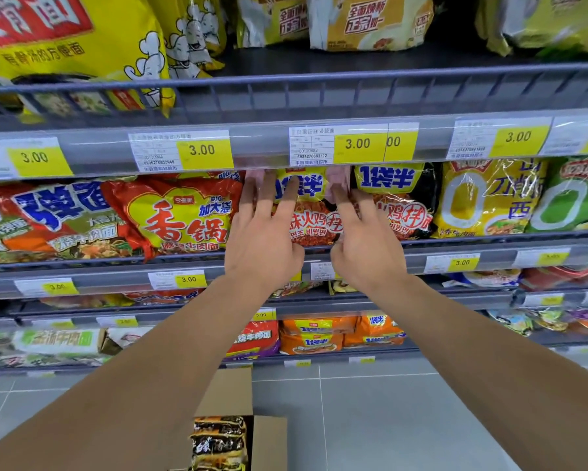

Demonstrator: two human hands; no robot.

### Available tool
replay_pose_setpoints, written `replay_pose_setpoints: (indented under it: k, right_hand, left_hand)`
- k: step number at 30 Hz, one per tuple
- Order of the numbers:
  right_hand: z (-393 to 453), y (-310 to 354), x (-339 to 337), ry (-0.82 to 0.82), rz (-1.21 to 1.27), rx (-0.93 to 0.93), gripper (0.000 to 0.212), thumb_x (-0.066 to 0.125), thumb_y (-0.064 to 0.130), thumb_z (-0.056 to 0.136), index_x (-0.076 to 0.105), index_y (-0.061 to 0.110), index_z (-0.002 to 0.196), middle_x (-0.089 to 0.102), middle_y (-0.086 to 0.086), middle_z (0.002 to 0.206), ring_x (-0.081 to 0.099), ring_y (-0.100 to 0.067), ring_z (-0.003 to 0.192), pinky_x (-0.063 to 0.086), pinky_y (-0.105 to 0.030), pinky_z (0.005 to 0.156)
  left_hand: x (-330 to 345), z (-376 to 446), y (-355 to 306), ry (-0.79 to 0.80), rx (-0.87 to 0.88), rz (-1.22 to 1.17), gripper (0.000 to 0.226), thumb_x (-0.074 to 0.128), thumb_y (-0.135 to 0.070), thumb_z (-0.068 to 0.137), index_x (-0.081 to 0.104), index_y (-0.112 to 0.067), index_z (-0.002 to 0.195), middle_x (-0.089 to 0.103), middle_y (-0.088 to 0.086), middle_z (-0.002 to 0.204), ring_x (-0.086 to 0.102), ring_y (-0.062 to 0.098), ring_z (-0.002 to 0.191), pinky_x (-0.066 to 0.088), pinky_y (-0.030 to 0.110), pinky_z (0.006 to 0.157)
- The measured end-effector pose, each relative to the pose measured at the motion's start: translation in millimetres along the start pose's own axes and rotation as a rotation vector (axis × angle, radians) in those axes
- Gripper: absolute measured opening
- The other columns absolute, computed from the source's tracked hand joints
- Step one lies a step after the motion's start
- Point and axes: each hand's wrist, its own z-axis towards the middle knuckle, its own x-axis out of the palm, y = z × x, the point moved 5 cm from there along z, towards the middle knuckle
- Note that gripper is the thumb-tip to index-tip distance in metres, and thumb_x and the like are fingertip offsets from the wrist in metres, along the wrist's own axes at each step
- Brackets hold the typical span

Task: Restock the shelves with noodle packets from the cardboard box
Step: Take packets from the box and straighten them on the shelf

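1. The shelves (285,100) were big and grey, with many rows of noodle bags and yellow price tags (204,151) along the front edges.
2. The cardboard box (238,413) sat on the floor, low down between the 2 arms. Its flaps were open and dark noodle bags (217,440) were stacked inside, so I think there was more to put up.
3. The noodle packet (311,212) in hand was red and black with a yellow and blue top. It stood on the middle shelf, between a red and yellow bag (180,215) and another bag just like it (401,202).
4. The packet stood up tall. Its long side went up and down, its front faced out, and its top sat right under the shelf edge above.
5. The left hand (265,243) had straight fingers that pressed flat on the packet's left side. It was not curled around it.
6. The right hand (364,246) touched the packet's right side. Its long fingers were straight, and its thumb was bent at the bottom edge.
7. I think the step was pushing this packet back into its row. Next, both hands would need to let go and reach down to the box for another bag.
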Motion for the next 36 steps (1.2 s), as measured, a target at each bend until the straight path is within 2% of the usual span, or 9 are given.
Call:
replay_pose_setpoints:
  k: [5, 8, 12, 16, 24, 26, 31, 34, 36]
  right_hand:
    - [-10.2, -2.3, -1.5, 0.001, 0.059, 0.009, 0.083, 0.061, 0.011, 0.078, 0.023, 0.026, 0.15, 0.03, -0.007, 0.144, 0.042, -0.033, 0.121, 0.048, -0.043, 0.093]
    - [-24.1, -8.3, -4.0, -0.004, 0.112, 0.02, 0.076, 0.058, 0.01, 0.08, 0.028, 0.026, 0.148, 0.03, -0.005, 0.147, 0.039, -0.031, 0.127, 0.047, -0.044, 0.096]
    - [-48.4, -8.7, -5.4, 0.023, 0.105, 0.042, 0.065, 0.056, 0.017, 0.087, 0.033, 0.021, 0.148, 0.034, -0.003, 0.147, 0.038, -0.028, 0.129, 0.044, -0.042, 0.101]
    - [-72.2, 8.0, 3.1, 0.133, 0.104, 0.046, 0.055, 0.051, 0.021, 0.09, 0.04, 0.018, 0.144, 0.043, -0.004, 0.14, 0.042, -0.03, 0.123, 0.042, -0.042, 0.1]
    - [-160.8, 68.5, 75.4, 0.406, 0.141, 0.04, 0.043, 0.055, 0.025, 0.09, 0.053, 0.017, 0.133, 0.055, -0.005, 0.124, 0.048, -0.028, 0.119, 0.044, -0.036, 0.095]
    - [-186.9, 86.4, 105.7, 0.5, 0.132, 0.04, 0.042, 0.054, 0.025, 0.091, 0.052, 0.017, 0.132, 0.053, -0.005, 0.125, 0.047, -0.028, 0.12, 0.044, -0.035, 0.092]
    - [-243.9, 136.5, 170.5, 0.709, 0.13, 0.058, 0.041, 0.05, 0.027, 0.094, 0.05, 0.021, 0.135, 0.05, -0.003, 0.135, 0.045, -0.025, 0.125, 0.044, -0.036, 0.099]
    - [-280.0, 179.3, 209.6, 0.788, 0.121, 0.066, 0.04, 0.051, 0.027, 0.092, 0.053, 0.019, 0.131, 0.053, -0.003, 0.129, 0.049, -0.025, 0.119, 0.048, -0.037, 0.095]
    - [-301.5, 201.8, 233.1, 0.83, 0.113, 0.065, 0.041, 0.051, 0.027, 0.09, 0.053, 0.019, 0.13, 0.053, -0.002, 0.127, 0.051, -0.024, 0.114, 0.049, -0.038, 0.092]
  left_hand:
    - [-6.5, -10.7, 0.8, -0.041, -0.008, -0.075, 0.089, 0.067, -0.029, 0.075, 0.024, -0.021, 0.152, 0.011, 0.014, 0.16, 0.01, 0.038, 0.146, 0.022, 0.048, 0.119]
    - [-9.2, -23.5, -0.9, -0.067, 0.017, -0.153, 0.084, 0.065, -0.025, 0.073, 0.031, -0.015, 0.149, 0.026, 0.016, 0.153, 0.024, 0.038, 0.139, 0.03, 0.051, 0.113]
    - [-5.3, -47.7, 0.9, 0.012, -0.027, -0.29, 0.081, 0.069, -0.024, 0.081, 0.028, -0.013, 0.151, 0.022, 0.012, 0.158, 0.02, 0.032, 0.144, 0.026, 0.044, 0.117]
    - [-2.3, -70.8, 7.2, 0.107, -0.12, -0.411, 0.071, 0.063, -0.024, 0.087, 0.032, -0.013, 0.15, 0.033, 0.007, 0.155, 0.029, 0.025, 0.143, 0.031, 0.039, 0.115]
    - [24.4, -167.9, 58.4, 0.301, -0.343, -0.481, 0.055, 0.061, -0.027, 0.089, 0.048, -0.016, 0.142, 0.056, 0.009, 0.139, 0.053, 0.027, 0.125, 0.04, 0.032, 0.102]
    - [41.9, -199.6, 83.8, 0.377, -0.398, -0.484, 0.053, 0.061, -0.027, 0.09, 0.049, -0.017, 0.141, 0.059, 0.009, 0.135, 0.058, 0.026, 0.119, 0.041, 0.03, 0.1]
    - [77.0, -284.4, 149.5, 0.514, -0.539, -0.581, 0.048, 0.06, -0.026, 0.09, 0.053, -0.018, 0.138, 0.056, 0.003, 0.139, 0.056, 0.02, 0.123, 0.036, 0.02, 0.101]
    - [91.8, -338.3, 195.3, 0.602, -0.566, -0.581, 0.046, 0.061, -0.029, 0.089, 0.056, -0.021, 0.134, 0.067, 0.001, 0.121, 0.066, 0.021, 0.105, 0.047, 0.024, 0.094]
    - [101.9, -366.9, 221.9, 0.642, -0.58, -0.595, 0.045, 0.063, -0.029, 0.089, 0.057, -0.022, 0.133, 0.069, 0.003, 0.108, 0.065, 0.019, 0.098, 0.048, 0.026, 0.094]
